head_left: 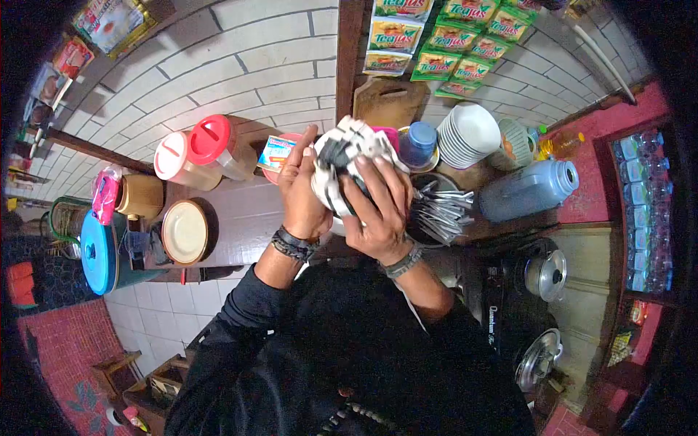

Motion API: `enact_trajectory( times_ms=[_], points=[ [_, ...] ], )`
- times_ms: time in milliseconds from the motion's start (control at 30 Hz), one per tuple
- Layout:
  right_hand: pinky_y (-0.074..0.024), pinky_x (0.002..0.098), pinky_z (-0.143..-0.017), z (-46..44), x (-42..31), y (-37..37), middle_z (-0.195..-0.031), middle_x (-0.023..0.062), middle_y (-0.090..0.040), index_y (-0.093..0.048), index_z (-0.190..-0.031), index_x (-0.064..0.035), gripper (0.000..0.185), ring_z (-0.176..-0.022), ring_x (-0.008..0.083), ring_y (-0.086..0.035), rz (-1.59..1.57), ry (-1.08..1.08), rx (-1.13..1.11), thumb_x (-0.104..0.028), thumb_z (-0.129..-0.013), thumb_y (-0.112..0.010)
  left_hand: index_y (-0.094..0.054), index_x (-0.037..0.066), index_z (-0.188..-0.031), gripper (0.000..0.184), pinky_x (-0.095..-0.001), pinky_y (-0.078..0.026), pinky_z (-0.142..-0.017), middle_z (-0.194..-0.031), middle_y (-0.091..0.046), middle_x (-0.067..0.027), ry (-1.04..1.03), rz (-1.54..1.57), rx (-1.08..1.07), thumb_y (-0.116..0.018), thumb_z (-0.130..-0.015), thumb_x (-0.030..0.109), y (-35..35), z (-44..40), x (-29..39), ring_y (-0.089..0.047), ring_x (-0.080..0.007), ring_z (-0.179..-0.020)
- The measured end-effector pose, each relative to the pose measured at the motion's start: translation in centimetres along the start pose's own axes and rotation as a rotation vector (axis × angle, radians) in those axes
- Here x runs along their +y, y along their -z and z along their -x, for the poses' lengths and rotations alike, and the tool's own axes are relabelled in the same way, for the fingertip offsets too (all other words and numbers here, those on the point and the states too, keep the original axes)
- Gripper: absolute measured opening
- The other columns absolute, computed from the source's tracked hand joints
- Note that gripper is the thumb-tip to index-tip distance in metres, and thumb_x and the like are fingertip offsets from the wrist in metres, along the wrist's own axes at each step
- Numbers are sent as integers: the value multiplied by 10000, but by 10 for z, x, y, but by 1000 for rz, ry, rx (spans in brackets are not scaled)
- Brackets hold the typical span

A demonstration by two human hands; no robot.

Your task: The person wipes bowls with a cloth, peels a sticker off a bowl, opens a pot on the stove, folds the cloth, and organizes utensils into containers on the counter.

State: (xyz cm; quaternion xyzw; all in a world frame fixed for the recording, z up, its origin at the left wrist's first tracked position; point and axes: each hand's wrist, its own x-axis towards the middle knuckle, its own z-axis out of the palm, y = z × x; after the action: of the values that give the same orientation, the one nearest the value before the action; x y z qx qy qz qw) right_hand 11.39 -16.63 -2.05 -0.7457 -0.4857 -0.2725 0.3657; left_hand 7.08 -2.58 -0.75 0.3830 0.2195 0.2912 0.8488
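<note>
A black-and-white checked cloth is bunched up between my two hands, above the counter. My left hand grips its left side, fingers pointing up and thumb against the cloth. Pressed over the front and right of it, my right hand has its fingers bent round the folds. Whether anything is wrapped inside the cloth cannot be made out. Just right of my right hand, a dark container holds many metal spoons or forks. Behind the cloth stands a blue-lidded jar.
Red-lidded pitcher, cream plate and blue-lidded bucket stand left. Rightward are stacked white bowls, a pale blue thermos and a stove with a lidded pot. Drink sachets hang on the wall.
</note>
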Motion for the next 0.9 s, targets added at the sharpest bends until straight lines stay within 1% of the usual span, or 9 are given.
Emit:
enact_trajectory(
  times_ms=[100,133,167,233,333,500,633,733,900],
  points=[
    [-369,531,-1152,21,9,-2,-1440,243,-576,-675,-1243,42,388,-1336,430,-529,-108,-125,145,-170,-934,-573,-590,-22,-1361,341,-404,-507,-1068,-1347,-643,-150,76,38,43,-417,-1096,104,7,-7,0,-627,-245,-1221],
    [-300,521,-1207,25,11,-6,-1478,264,-537,-630,-1329,26,419,-1437,441,-437,-244,-286,219,-226,-1005,-541,-575,-18,-1374,354,-414,-503,-1075,-1352,-637,-153,114,38,64,-396,-1105,126,10,-9,-2,-627,-254,-1223],
    [-410,421,-1111,21,8,-10,-1356,207,-622,-600,-1344,25,406,-1295,327,-565,-375,-484,317,-228,-1039,-514,-561,-14,-1386,368,-423,-499,-1081,-1357,-632,-156,154,37,86,-375,-1113,148,10,-10,0,-627,-264,-1224],
    [-455,296,-957,22,22,-2,-1186,75,-650,-608,-1305,11,356,-1082,154,-583,-765,-881,278,-241,-1075,-506,-539,-8,-1404,379,-429,-500,-1080,-1362,-627,-158,236,63,83,-357,-1116,159,7,-9,5,-626,-269,-1226],
    [-454,253,-869,1,30,4,-1091,-12,-632,-632,-1263,-6,314,-972,70,-539,-1096,-965,374,-252,-1099,-527,-502,1,-1427,394,-438,-504,-1073,-1368,-618,-159,365,103,101,-334,-1122,184,2,-8,7,-625,-277,-1226],
    [-470,274,-935,6,42,1,-1186,24,-659,-617,-1320,-2,327,-1071,103,-593,-1130,-963,317,-225,-1096,-531,-518,8,-1410,396,-424,-509,-1063,-1343,-625,-150,401,134,150,-360,-1123,230,-15,-2,13,-625,-267,-1220],
    [-468,290,-911,6,39,1,-1146,21,-670,-645,-1263,10,323,-1018,107,-567,-1086,-986,357,-240,-1096,-527,-514,29,-1463,411,-377,-518,-1036,-1299,-650,-126,270,86,-32,-455,-1109,230,-8,-2,3,-642,-227,-1182],
    [-473,303,-907,1,32,7,-1147,33,-677,-631,-1281,16,324,-1008,111,-564,-974,-883,327,-222,-1093,-516,-432,36,-1514,468,-407,-505,-1075,-1426,-566,-120,120,1,-86,-478,-1100,249,-9,3,4,-607,-249,-1251],
    [-340,430,-1155,11,-3,15,-1490,263,-493,-511,-1384,88,483,-1360,351,-499,-315,-420,171,-211,-1012,-584,-487,33,-1454,417,-454,-516,-1067,-1389,-593,-139,86,119,-1,-446,-1111,266,-14,-4,10,-607,-273,-1259]
  ],
)
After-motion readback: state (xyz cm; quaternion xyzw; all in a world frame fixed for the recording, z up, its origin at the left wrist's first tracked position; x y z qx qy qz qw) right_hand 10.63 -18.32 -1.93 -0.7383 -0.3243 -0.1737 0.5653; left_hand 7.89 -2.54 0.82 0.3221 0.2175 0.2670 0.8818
